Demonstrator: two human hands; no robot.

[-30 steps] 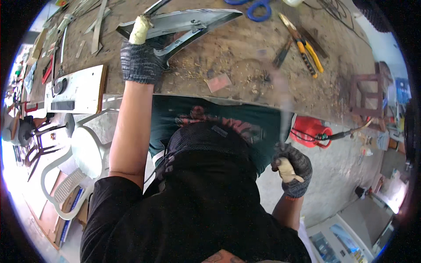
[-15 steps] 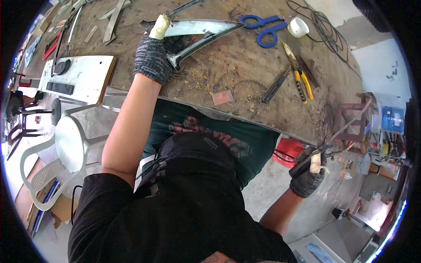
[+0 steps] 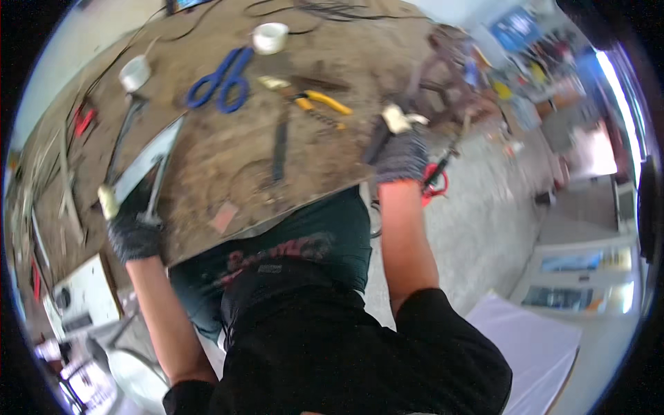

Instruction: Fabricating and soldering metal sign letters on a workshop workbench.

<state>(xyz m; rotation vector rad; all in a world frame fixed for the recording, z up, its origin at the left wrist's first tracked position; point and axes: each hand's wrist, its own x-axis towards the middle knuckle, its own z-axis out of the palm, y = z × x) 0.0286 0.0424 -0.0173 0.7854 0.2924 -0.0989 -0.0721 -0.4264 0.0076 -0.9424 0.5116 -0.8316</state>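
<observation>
The angular metal frame (image 3: 149, 164), pale along one arm and grey along the other, is over the left half of the wooden bench (image 3: 221, 142), near the front edge, with its narrow tip toward the back; whether it rests on the wood is unclear. The gloved left hand (image 3: 135, 232) grips its wide end, fingers curled beneath and thumb along the outer side. The gloved right hand (image 3: 400, 153), at the bench's right end near the front edge, is closed around a dark-handled tool (image 3: 376, 140), whose far part is blurred.

Between the hands, a small pinkish plate (image 3: 224, 216) lies by the front edge and a dark flat blade (image 3: 280, 149) farther in. Behind these are pliers (image 3: 327, 102) with a yellow handle, a dark bar (image 3: 324, 84) and blue scissors (image 3: 241, 66).

Toward the back edge stand two round white vessels or rolls, one behind the scissors (image 3: 270, 38), the other left of them (image 3: 135, 72); their insides cannot be made out. Cables (image 3: 325, 10) trail along that edge. Loose strips (image 3: 68, 187) lie toward the left edge, and a white board (image 3: 86, 294) at the front left corner carries a dark round piece (image 3: 62, 298).
</observation>
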